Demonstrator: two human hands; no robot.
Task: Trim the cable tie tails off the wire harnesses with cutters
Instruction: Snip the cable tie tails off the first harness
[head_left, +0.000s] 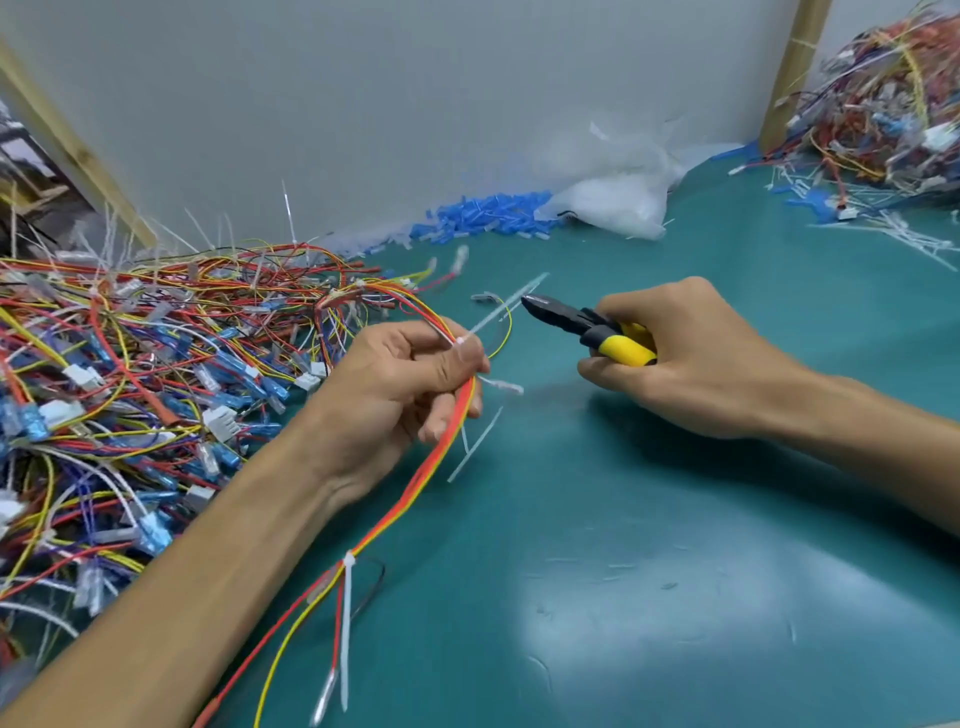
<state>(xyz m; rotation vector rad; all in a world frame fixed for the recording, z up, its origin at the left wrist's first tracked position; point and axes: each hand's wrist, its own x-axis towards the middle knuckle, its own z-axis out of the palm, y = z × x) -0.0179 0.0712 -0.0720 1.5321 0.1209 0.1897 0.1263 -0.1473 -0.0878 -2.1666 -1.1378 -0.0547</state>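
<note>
The left hand (410, 384) pinches the floppy-looking orange-and-yellow wire harness (460, 410) beside its stiff white plastic cable tie tail (504, 307), a sensible hold. The right hand (691, 358) grips yellow-handled cutters (592, 327).

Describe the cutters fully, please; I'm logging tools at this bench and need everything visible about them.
The cutters are small side cutters with a dark metal head tapering to a point and yellow-and-black grips, seemingly rubbery. The right hand grips the handles, holding the tool over the teal mat, nose pointing left at a white tie tail. The jaws look nearly closed; whether the tip touches the tail is unclear.
</note>
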